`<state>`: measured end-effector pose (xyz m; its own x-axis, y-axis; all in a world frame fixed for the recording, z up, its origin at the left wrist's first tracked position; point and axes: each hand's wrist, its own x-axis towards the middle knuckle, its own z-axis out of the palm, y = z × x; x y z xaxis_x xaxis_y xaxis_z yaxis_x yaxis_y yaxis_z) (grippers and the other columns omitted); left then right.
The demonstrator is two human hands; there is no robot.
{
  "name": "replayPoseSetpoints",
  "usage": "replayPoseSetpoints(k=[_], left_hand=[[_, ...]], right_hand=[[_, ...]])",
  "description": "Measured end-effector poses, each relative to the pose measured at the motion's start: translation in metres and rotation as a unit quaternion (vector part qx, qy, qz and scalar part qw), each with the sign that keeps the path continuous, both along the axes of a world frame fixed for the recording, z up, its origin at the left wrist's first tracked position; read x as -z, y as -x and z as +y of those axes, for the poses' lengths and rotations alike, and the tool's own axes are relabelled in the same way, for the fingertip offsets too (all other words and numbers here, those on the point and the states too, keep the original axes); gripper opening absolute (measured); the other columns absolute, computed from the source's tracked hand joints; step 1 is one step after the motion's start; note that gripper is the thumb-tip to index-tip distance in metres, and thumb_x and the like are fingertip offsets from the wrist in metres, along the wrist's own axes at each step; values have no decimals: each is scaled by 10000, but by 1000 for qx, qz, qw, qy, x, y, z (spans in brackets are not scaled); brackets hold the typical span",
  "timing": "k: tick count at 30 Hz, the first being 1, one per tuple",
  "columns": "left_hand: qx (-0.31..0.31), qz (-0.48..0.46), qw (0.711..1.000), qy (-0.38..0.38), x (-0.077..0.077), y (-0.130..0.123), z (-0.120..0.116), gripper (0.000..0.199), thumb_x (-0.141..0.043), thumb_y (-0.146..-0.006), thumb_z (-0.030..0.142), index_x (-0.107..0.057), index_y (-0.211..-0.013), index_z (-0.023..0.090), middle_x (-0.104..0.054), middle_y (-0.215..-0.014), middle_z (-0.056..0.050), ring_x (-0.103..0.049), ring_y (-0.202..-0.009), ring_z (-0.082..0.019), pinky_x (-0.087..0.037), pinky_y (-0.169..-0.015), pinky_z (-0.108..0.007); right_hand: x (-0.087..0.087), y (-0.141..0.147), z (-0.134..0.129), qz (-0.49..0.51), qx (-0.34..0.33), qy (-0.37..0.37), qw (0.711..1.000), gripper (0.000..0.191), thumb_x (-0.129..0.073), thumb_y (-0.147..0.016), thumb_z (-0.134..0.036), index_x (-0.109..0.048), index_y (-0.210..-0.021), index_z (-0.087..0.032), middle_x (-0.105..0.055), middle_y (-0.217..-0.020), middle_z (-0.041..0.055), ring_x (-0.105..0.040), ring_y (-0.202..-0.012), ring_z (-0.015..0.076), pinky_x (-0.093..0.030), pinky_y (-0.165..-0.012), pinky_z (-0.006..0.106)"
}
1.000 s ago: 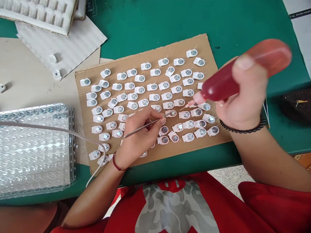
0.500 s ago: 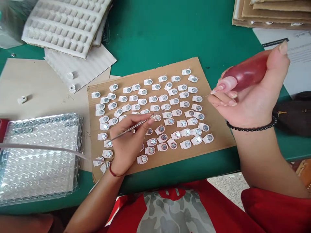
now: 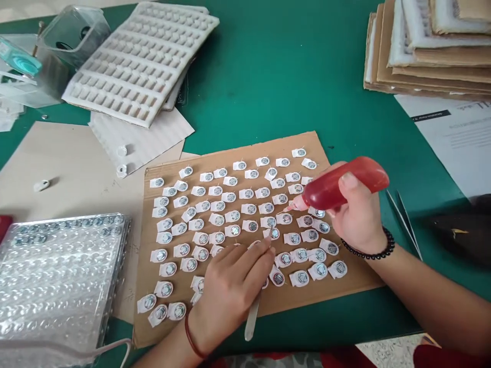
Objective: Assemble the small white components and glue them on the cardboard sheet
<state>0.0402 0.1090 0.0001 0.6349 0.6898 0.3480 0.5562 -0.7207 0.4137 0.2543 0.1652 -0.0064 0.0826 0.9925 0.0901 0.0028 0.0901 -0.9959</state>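
Observation:
My left hand (image 3: 233, 291) is closed around metal tweezers (image 3: 251, 319), whose tip touches or hovers over one of the small white parts near the board's middle. My right hand (image 3: 358, 209) grips a red squeeze bottle (image 3: 343, 184), tilted so its thin needle points down and left at a small white part (image 3: 284, 218). Whether the needle touches that part I cannot tell. Many such parts, each with a round silvery disc and a flat white tab, lie in loose rows on a cardboard sheet (image 3: 264, 309). My left hand covers some of them.
Clear plastic blister trays (image 3: 61, 276) lie at left. Behind them are a white foam tray (image 3: 141, 61) and a clear bin (image 3: 76, 36). Stacked cardboard and foam sheets (image 3: 425, 61) stand back right, over a printed paper (image 3: 448, 138). Other tweezers (image 3: 404, 222) lie beside my right wrist.
My right hand has brought the red bottle down and left over the board. My left hand has turned the tweezers more upright, toward another part. The whole view has shifted.

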Motion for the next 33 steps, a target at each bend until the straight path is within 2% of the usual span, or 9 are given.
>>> replayPoseSetpoints(k=[2, 3, 7, 9, 15, 20, 25, 30, 33], left_hand=[[5, -7, 1000, 16, 1, 1, 0, 157, -524, -834, 52, -611, -953, 107, -684, -1023, -76, -653, -762, -179, -532, -592, -312], [6, -11, 1000, 23, 2, 1, 1, 158, -530, -831, 52, -611, -956, 104, -683, -1025, -81, -652, -760, -181, -529, -586, -313], [11, -18, 999, 38, 1, 2, 4, 163, -519, -836, 58, -611, -968, 88, -682, -1026, -103, -652, -762, -195, -525, -577, -326], [7, -17, 999, 44, 1, 1, 4, 159, -513, -838, 58, -614, -956, 88, -685, -1018, -104, -654, -759, -199, -522, -566, -325], [-2, -10, 998, 62, 2, 0, 4, 163, -520, -828, 53, -616, -952, 98, -681, -1034, -97, -655, -767, -191, -521, -577, -313], [6, -21, 999, 49, 2, -1, 4, 162, -509, -831, 55, -612, -952, 90, -680, -1037, -120, -660, -775, -192, -523, -580, -304], [-9, -17, 999, 41, 2, -1, 5, 146, -529, -823, 58, -616, -934, 95, -690, -1008, -115, -669, -784, -196, -535, -595, -301], [-12, -8, 999, 38, 5, 0, 6, 148, -538, -821, 60, -619, -935, 110, -687, -1023, -110, -669, -801, -190, -539, -615, -293], [-9, -7, 999, 46, 6, 1, 6, 157, -542, -816, 50, -621, -943, 97, -684, -1028, -123, -669, -815, -205, -546, -633, -313]], right_hand=[[6, 1, -8, 29, 7, 27, 999, 296, -544, -795, -473, -593, -802, -181, -621, -664, 29, -646, -668, 196, -556, -586, 323], [7, 2, -10, 40, 11, 32, 999, 291, -579, -771, -469, -608, -806, -181, -631, -690, 32, -649, -696, 197, -563, -609, 321], [5, 8, -16, 14, 24, 9, 1000, 256, -639, -741, -443, -629, -787, -191, -636, -736, 1, -622, -653, 112, -538, -553, 194], [3, 11, -16, -8, 21, -2, 1000, 250, -651, -743, -440, -627, -798, -198, -630, -747, -9, -612, -662, 94, -531, -554, 171], [4, 14, -17, -92, 6, -40, 995, 210, -662, -745, -431, -618, -814, -237, -620, -786, 4, -603, -713, 108, -543, -603, 196], [7, 13, -20, -52, 1, -14, 999, 216, -683, -723, -392, -615, -834, -218, -620, -798, 22, -622, -719, 158, -557, -621, 272], [5, 14, -18, -70, 14, -57, 996, 168, -684, -713, -318, -624, -798, -186, -609, -790, -6, -610, -683, 104, -540, -580, 185], [7, 16, -17, -33, -11, -17, 999, 165, -686, -716, -286, -603, -814, -182, -633, -787, 12, -641, -700, 156, -556, -623, 258], [8, 16, -18, -26, -19, -6, 999, 170, -680, -717, -262, -598, -837, -174, -633, -788, 15, -646, -703, 162, -555, -621, 262]])
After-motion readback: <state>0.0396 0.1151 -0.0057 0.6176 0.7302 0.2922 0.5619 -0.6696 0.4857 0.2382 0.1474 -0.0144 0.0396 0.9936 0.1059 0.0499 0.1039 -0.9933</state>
